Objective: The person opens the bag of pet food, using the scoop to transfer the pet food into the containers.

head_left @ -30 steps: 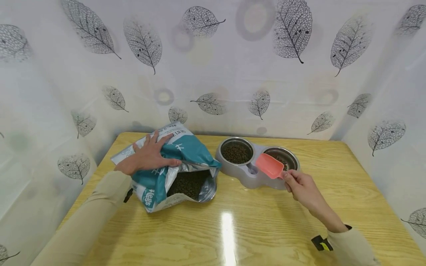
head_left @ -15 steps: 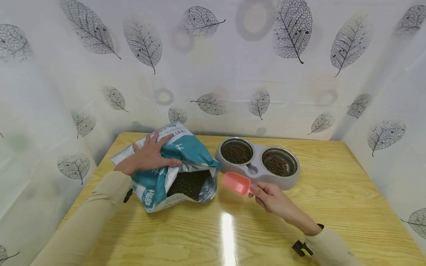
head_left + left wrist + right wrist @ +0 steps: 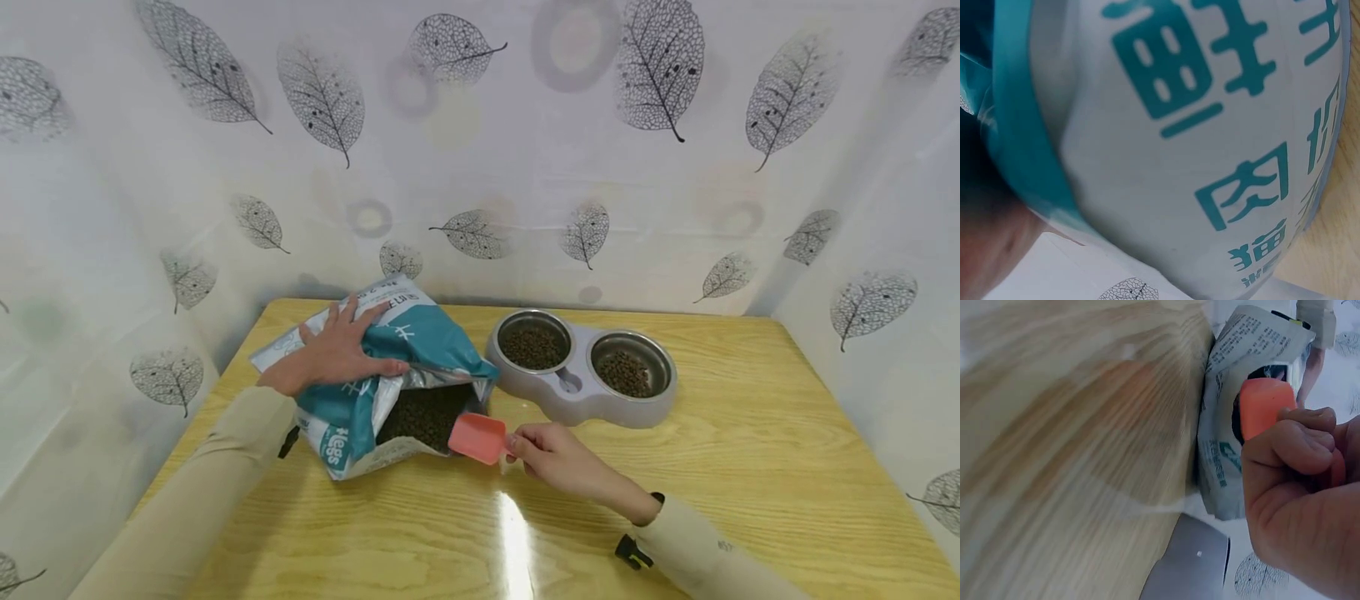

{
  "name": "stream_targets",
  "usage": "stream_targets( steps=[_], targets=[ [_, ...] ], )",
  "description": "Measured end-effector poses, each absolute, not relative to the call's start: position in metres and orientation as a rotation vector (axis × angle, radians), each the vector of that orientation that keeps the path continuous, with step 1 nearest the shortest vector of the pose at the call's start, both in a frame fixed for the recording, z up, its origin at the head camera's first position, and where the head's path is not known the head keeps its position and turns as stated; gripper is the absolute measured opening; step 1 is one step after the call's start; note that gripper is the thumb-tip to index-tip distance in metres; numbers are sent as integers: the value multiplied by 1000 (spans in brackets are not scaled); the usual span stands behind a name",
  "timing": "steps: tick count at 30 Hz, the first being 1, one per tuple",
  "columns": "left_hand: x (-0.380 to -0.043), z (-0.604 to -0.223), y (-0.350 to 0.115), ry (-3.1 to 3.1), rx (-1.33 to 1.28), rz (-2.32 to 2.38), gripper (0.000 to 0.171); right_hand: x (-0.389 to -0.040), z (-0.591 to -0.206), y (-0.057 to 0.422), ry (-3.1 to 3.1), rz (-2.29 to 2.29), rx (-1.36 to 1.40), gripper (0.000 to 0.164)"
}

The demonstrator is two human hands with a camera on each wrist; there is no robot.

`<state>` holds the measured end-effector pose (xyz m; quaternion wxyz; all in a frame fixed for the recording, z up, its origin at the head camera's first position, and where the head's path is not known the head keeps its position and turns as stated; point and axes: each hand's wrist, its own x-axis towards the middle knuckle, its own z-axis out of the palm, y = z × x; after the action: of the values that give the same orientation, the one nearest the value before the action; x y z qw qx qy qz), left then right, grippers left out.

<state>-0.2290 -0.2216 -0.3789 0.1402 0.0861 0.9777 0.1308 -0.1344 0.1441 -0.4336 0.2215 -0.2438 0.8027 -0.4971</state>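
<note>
A teal and white pet food bag (image 3: 442, 333) lies on its side at the table's left, its mouth facing right and toward me. Brown kibble (image 3: 420, 417) shows inside. My left hand (image 3: 333, 350) rests spread on top of the bag. In the left wrist view the printed side of the bag (image 3: 1147, 156) fills most of the picture. My right hand (image 3: 558, 457) grips the handle of a pink scoop (image 3: 478, 438), whose blade overlaps the right edge of the bag's mouth. The right wrist view shows fingers curled round the handle, with the scoop (image 3: 1266, 406) before the opening.
A grey double bowl stand (image 3: 585, 406) stands right of the bag near the back edge. Both steel bowls hold kibble, the left bowl (image 3: 531, 313) more than the right bowl (image 3: 660, 367). A leaf-print curtain (image 3: 517, 167) surrounds the wooden table (image 3: 420, 533).
My right hand has carried the scoop from over the right bowl, left and toward me, to the bag's mouth. Kibble in the right bowl is now uncovered. My left hand has stayed put.
</note>
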Motion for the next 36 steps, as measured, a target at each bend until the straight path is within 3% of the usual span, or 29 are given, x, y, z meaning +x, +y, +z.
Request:
stream_targets(
  steps=[13, 21, 27, 36],
  targets=[
    [-226, -379, -220, 2807, 235, 386, 115, -153, -412, 99, 2244, -1176, -524, 43],
    [-227, -378, -220, 2817, 238, 399, 115, -156, -431, 79, 2260, -1212, -597, 44],
    [-229, -378, -219, 2811, 236, 402, 116, -150, -433, 84, 2209, -1266, -619, 45],
    [-228, -377, -220, 2820, 233, 384, 116, -144, -429, 108, 1851, -1498, -383, 43]
  ],
)
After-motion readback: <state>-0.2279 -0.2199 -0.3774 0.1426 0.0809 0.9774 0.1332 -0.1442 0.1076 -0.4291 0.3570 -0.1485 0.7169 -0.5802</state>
